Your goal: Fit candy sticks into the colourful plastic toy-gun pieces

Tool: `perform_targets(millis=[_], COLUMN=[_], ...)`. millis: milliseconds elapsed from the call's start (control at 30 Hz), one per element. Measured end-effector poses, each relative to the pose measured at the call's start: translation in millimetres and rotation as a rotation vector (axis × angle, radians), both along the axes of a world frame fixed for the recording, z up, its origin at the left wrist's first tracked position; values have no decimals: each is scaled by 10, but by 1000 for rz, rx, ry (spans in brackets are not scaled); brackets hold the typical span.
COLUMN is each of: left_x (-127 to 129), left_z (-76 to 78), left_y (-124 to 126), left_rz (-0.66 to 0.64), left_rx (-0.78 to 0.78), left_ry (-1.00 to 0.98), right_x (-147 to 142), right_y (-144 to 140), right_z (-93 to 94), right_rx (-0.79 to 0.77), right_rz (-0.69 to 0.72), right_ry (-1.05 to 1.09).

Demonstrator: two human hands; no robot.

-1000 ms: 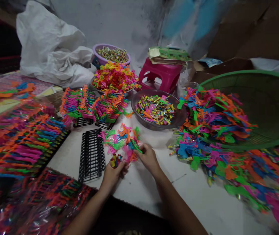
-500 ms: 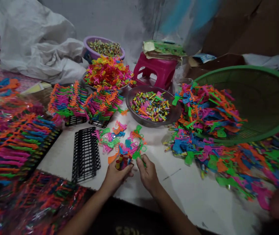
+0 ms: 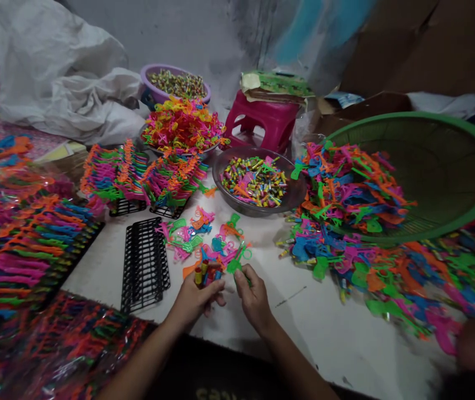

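Note:
My left hand (image 3: 195, 300) is closed around several small shiny tubes (image 3: 206, 274) in yellow, red and blue, their ends poking up past the fingers. A green plastic piece (image 3: 234, 265) is pinched between thumb and fingers of my right hand (image 3: 254, 293), just right of the tubes and apart from them. Its lower part is hidden by the fingers. Loose bright plastic pieces (image 3: 187, 240) lie on the white table (image 3: 270, 333) just beyond both hands. Black slotted racks (image 3: 143, 261) lie stacked to the left of my left hand.
A grey bowl (image 3: 245, 208) of small tubes stands ahead. On the right, a tipped green basket (image 3: 449, 236) spills coloured plastic pieces (image 3: 358, 189). Filled racks (image 3: 24, 244) crowd the left. Behind are a pink stool (image 3: 279, 119) and a purple basin (image 3: 148, 72).
My left hand has turned slightly, so the tubes in it show more. My right hand keeps the green piece almost in place. The view has shifted slightly.

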State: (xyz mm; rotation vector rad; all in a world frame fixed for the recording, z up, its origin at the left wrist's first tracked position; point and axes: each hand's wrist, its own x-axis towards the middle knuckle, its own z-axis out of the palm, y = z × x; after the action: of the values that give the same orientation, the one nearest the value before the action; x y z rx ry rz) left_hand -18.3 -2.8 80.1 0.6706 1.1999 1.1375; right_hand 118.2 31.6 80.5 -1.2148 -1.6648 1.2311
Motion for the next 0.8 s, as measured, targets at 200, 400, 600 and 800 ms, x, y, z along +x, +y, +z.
perform_targets(millis=[200,400,600,800], left_x=[7,2,38,108], left_z=[-13,-26,-77,-62], left_y=[-39,-57,-105,-75], left_rz=[-15,-17,-84,-49], left_rx=[-15,151,186,171], left_ry=[99,327,391,448], right_x=[-50,-76,-96,-55], right_y=[-25,-49,-89,-4], right_z=[4,45,35,-53], right_rx=[61,93,39,-12], right_rz=[28,43,32,50], right_ry=[-17,-117,-84,-95])
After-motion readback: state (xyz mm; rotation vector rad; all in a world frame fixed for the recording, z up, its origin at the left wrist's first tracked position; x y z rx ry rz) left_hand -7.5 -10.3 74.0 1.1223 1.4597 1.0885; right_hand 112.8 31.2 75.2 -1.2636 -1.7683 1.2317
